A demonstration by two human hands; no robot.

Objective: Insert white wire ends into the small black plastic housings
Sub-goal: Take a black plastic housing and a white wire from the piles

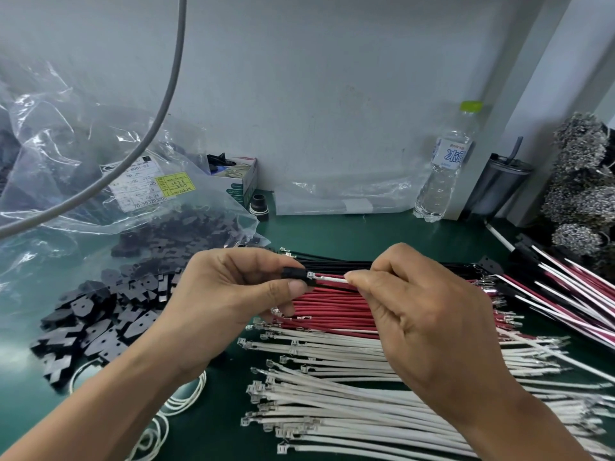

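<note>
The left hand (233, 291) pinches a small black housing (294, 273). The right hand (422, 314) pinches a white wire (332, 278) lying level, its metal end pointing left at the housing.

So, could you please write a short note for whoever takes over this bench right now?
Left hand pinches a black housing.
Right hand pinches a white wire, its metal terminal at the housing's mouth, not yet seated.
Loose white wires lie in front, spare housings to the left.
Finished sets lie at right.
Left: push this one in, then the rest.
</note>
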